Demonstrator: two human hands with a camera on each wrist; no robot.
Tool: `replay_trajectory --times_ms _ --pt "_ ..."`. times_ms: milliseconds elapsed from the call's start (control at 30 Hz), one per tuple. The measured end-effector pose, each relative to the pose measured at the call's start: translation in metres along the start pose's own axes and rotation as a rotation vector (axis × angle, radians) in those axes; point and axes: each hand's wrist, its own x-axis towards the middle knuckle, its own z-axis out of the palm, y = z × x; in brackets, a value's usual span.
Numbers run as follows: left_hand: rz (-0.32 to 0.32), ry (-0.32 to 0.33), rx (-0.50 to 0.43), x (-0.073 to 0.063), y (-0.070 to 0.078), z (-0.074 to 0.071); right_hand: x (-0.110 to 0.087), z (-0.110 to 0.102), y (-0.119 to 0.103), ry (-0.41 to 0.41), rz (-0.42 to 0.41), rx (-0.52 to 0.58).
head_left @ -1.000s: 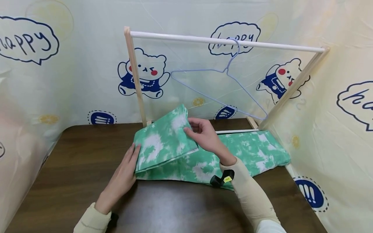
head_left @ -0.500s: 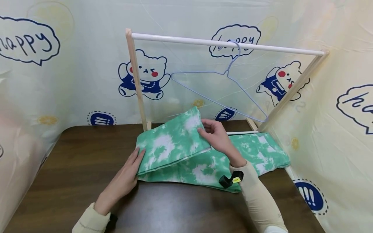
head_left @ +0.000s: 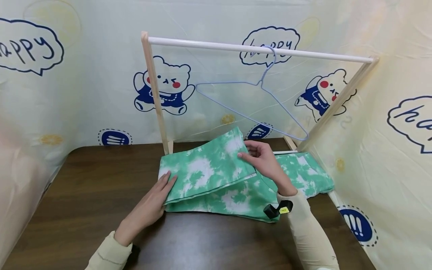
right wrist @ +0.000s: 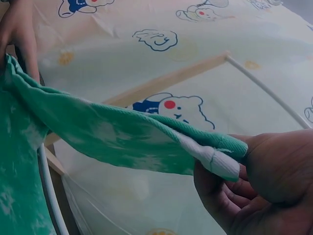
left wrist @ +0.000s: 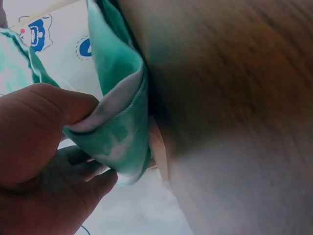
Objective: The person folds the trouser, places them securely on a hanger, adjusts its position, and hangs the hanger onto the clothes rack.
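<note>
Operated from my distant post, both sleeved arms reach forward, left arm [head_left: 109,253] slanting inward from lower left, right arm [head_left: 312,232] from lower right. My left hand [head_left: 152,200] shows its back to the head view, fingers nearly straight and pointing ahead; up close, its thumb [left wrist: 73,105] presses over the top while the fingers [left wrist: 102,182] close from beneath. My right hand [head_left: 264,159], raised well apart and slightly farther forward, bends inward beyond a bare wrist [head_left: 287,188], its thumb [head_left: 246,156] nearer me and fingers [right wrist: 210,187] curled in a pinch.
</note>
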Motion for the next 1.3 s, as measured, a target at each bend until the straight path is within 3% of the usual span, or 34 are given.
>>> replay_trajectory --times_ms 333,533,733,1100,1300 --pt "-0.016 -0.035 -0.008 -0.003 0.006 0.004 -0.012 -0.019 0.008 0.031 0.020 -0.038" --pt "0.026 -0.017 -0.007 -0.001 0.009 0.004 -0.018 -0.029 0.010 0.045 -0.004 -0.046" --pt "0.084 -0.012 0.010 0.004 0.014 0.005 -0.026 -0.039 0.015 0.059 0.037 -0.073" --pt "0.083 -0.029 0.021 0.005 0.020 0.011 -0.040 -0.055 0.030 0.109 0.055 -0.121" --pt "0.099 -0.041 0.015 0.005 0.023 0.016 -0.043 -0.067 0.040 0.093 0.089 -0.148"
